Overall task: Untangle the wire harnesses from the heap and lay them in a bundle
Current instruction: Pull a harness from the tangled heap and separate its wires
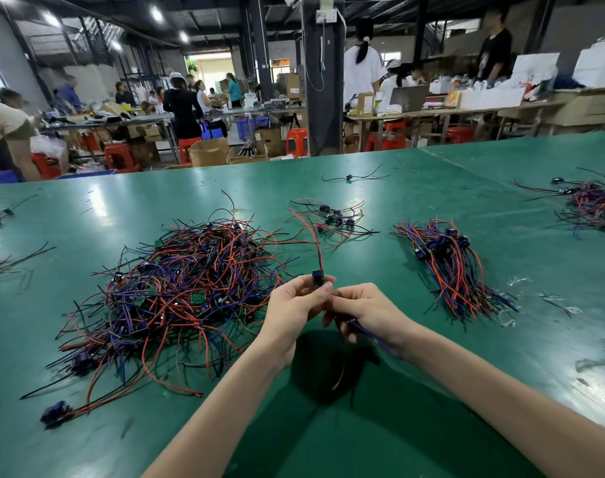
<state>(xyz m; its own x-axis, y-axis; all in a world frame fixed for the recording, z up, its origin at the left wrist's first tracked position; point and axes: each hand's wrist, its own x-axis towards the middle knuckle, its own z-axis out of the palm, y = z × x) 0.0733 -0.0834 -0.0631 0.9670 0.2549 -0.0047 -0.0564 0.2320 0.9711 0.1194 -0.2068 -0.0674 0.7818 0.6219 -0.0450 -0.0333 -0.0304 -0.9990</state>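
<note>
A big tangled heap [177, 288] of red, blue and black wire harnesses lies on the green table [415, 426], left of centre. To the right a straightened bundle [449, 267] of harnesses lies with its dark connectors at the far end. My left hand [294, 305] pinches the dark blue connector [318, 277] of one harness above the table; its red and black wires run up and back toward the heap. My right hand [366, 312], close beside the left, grips that harness's blue wire [373, 336], which trails down past my wrist.
A small loose group of harnesses [332, 217] lies beyond my hands. Another pile [594, 205] sits at the far right, stray wires [353, 177] at the back and more at the left edge. Scraps of clear plastic [518, 281] lie right of the bundle. Several people work at benches behind the table.
</note>
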